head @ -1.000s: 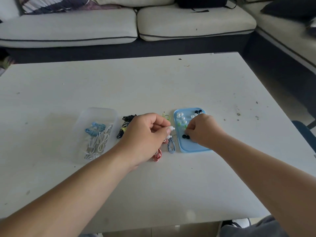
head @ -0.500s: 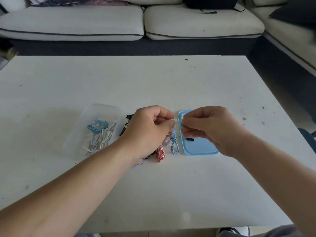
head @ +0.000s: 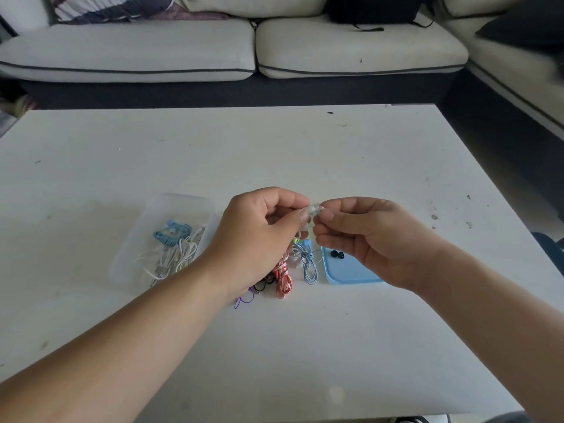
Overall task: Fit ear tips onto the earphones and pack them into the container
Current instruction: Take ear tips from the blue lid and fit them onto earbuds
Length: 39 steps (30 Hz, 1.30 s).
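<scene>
Your left hand (head: pixel 262 236) pinches the earbud (head: pixel 309 212) steady; your right hand (head: pixel 366 239) pinches a clear ear tip (head: pixel 318 209) against it, above the table (head: pixel 274 154), likely for pressing on; the container (head: pixel 171 239) waits left.

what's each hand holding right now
Left hand: closed, pinching a small white earbud.
Right hand: closed, pinching a small clear ear tip against that earbud.
</scene>
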Tool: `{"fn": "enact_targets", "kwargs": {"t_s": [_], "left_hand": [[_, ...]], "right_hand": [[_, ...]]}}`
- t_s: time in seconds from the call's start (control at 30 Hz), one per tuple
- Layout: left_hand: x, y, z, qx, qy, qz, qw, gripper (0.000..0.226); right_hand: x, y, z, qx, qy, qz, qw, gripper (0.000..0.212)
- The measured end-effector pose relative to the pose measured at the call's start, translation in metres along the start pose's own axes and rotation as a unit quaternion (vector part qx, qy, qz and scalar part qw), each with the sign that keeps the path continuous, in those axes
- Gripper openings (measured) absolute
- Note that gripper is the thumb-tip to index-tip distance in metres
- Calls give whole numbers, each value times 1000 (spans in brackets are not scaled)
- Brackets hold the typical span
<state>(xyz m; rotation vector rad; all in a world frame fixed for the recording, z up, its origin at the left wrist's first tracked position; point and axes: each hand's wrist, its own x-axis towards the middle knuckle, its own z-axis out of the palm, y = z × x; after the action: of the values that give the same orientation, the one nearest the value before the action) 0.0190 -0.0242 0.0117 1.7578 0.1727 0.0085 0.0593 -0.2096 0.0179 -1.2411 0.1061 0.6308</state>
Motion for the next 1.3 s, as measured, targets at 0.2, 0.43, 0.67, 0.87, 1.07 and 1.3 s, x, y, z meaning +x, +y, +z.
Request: {"fn": "enact_targets", "kwargs": {"t_s": [0.2,0.43,0.67,0.87,1.07,1.3], "left_hand": [[0,1,-2,-5,-7,15,1000,8],[0,1,-3,2,-19,29,999,8],[-1,2,-4,13,-41,54,998,13],[-2,4,-5,-2,-22,46,999,8],[-2,3,-4,-5,-8,33,999,8],[-2,2,-2,9,13,45,999,7]], "right_hand": [[1,0,0,22,8,4,1000,14],[2,2,2,17,6,0,1000,27],[1,2,2,28,-4,-11,1000,21],[0,1,4,21,-9,-20,1000,17],[-2,3,5,-2,1,-42,999,15],[-1,6,9,14,14,-58,998,23]]}}
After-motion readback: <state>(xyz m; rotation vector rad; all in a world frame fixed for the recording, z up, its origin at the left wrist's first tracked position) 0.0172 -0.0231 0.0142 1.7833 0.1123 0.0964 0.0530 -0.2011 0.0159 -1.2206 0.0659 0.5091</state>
